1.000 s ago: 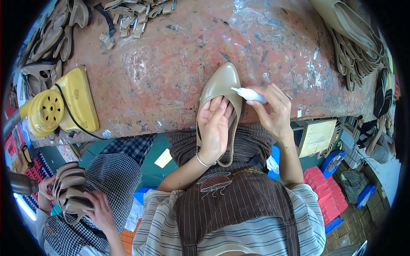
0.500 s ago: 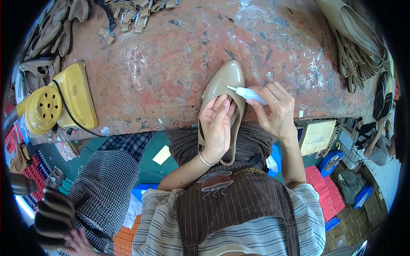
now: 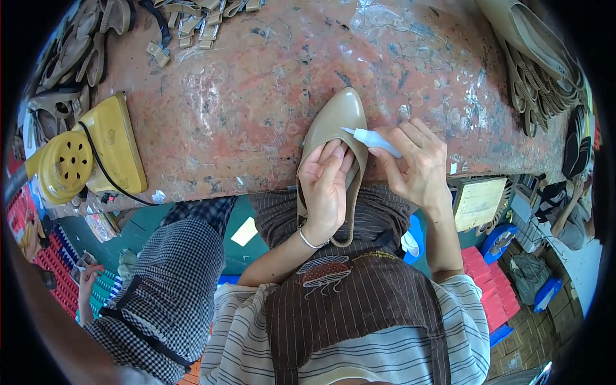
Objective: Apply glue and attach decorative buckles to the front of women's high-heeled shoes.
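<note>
One beige shoe [image 3: 333, 119] overhangs the near edge of the tabletop [image 3: 244, 122], open room beyond; the left hand [image 3: 324, 196] holds it, partly hidden inside; the right hand [image 3: 417, 160] pinches a white bottle [image 3: 378, 141].

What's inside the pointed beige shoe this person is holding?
The left hand is partly inside the beige shoe, fingers toward the toe; some inner side wall shows beside it. The upper hides the toe's inside, and the hand covers more.
</note>
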A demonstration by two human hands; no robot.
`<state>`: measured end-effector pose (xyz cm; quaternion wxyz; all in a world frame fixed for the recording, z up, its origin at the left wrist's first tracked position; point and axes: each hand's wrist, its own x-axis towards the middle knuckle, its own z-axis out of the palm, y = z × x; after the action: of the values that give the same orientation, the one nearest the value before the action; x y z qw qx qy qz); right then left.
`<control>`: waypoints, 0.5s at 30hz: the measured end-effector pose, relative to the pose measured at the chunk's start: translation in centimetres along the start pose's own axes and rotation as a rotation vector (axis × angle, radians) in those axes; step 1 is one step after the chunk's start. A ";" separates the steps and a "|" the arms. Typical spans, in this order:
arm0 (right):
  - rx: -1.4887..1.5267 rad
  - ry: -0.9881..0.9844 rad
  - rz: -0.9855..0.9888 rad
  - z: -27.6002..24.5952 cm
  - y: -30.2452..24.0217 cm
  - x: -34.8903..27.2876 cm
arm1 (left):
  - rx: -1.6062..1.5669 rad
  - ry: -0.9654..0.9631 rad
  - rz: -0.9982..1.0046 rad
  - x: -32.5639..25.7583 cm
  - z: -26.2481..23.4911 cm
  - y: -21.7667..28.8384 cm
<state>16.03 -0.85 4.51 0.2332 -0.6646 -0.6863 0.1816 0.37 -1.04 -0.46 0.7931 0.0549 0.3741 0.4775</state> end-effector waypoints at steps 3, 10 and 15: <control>-0.020 0.010 0.004 -0.1 0.2 -0.3 | 0.011 0.006 -0.011 0.0 -0.1 0.0; 0.239 0.060 0.058 -0.2 1.6 -0.9 | 0.003 0.004 -0.002 0.2 -0.3 0.0; 0.474 0.353 0.361 0.9 4.5 -1.4 | -0.044 -0.059 0.018 0.4 -0.6 -0.3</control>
<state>19.23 -1.93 1.13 0.4604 -0.7237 -0.4455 0.2566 0.29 -1.05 -1.29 0.8007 0.0549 0.3393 0.4907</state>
